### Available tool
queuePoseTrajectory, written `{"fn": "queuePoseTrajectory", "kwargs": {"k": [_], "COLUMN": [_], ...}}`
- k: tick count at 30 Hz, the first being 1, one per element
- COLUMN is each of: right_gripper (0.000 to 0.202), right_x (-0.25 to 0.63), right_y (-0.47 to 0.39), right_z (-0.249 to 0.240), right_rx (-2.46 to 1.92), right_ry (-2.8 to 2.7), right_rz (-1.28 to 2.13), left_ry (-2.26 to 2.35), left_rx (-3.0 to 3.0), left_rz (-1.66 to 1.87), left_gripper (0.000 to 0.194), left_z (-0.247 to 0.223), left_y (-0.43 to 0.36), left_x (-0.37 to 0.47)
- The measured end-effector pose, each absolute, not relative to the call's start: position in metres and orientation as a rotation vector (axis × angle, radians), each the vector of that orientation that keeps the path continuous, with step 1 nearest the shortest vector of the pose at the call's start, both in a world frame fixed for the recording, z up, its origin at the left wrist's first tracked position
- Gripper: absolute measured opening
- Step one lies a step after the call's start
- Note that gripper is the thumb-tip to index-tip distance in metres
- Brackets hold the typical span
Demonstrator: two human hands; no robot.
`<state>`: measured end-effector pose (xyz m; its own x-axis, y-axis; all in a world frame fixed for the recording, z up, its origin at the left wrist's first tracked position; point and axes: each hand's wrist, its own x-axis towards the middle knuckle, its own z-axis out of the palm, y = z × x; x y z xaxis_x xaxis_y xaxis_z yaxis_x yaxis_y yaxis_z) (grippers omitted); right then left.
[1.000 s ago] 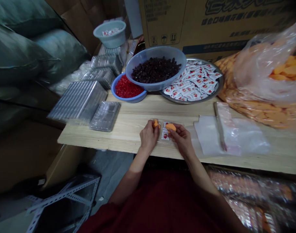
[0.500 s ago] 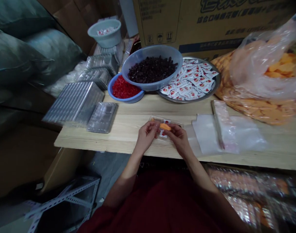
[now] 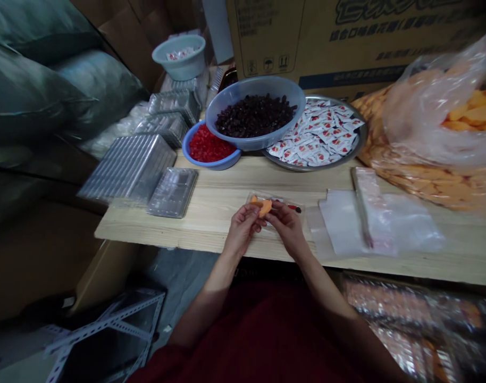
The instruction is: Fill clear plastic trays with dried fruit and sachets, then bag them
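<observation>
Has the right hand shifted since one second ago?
Yes: the right hand has moved leftward, farther from the white plastic sheets on the table.

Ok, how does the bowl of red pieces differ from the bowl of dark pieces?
The bowl of dark pieces is wider than the bowl of red pieces. The bowl of dark pieces looks paler and more see-through; the bowl of red pieces is a more solid blue. The bowl of dark pieces overlaps and partly hides the bowl of red pieces. Both are round and bluish.
</observation>
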<state>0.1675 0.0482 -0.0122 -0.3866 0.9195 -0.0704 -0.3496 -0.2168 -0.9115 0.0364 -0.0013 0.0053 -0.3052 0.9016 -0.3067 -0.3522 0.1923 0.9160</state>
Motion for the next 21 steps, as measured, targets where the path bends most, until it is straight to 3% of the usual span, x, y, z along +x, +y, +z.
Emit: {"fn": "queuePoseTrajectory", "kwargs": {"k": [6, 11, 15, 21], "right_gripper": [0.031, 0.031, 0.032, 0.026], "right_x": [0.169, 0.154, 0.15, 0.168], "right_y": [0.064, 0.079, 0.083, 0.077], "right_z": [-0.015, -0.025, -0.031, -0.035], "right_rx": [-0.863, -0.833, -0.785, -0.896], "right_ry": [-1.229, -1.739, -2.137, -2.273], "right_rz": [1.657, 1.379, 1.075, 0.694], "left_ry": [1.595, 1.631, 1.831, 2.173], "left_rx": [1.046, 1.141, 1.386, 1.796], "left_rz": [1.331, 1.344, 1.128, 0.757], "left_gripper": [0.028, 0.029, 0.016, 0.019], "left_z": [0.0, 0.001, -0.004, -0.006], "left_y": [0.004, 0.008, 0.004, 0.003], "left_x": [0.027, 0.003, -0.005, 0.003]}}
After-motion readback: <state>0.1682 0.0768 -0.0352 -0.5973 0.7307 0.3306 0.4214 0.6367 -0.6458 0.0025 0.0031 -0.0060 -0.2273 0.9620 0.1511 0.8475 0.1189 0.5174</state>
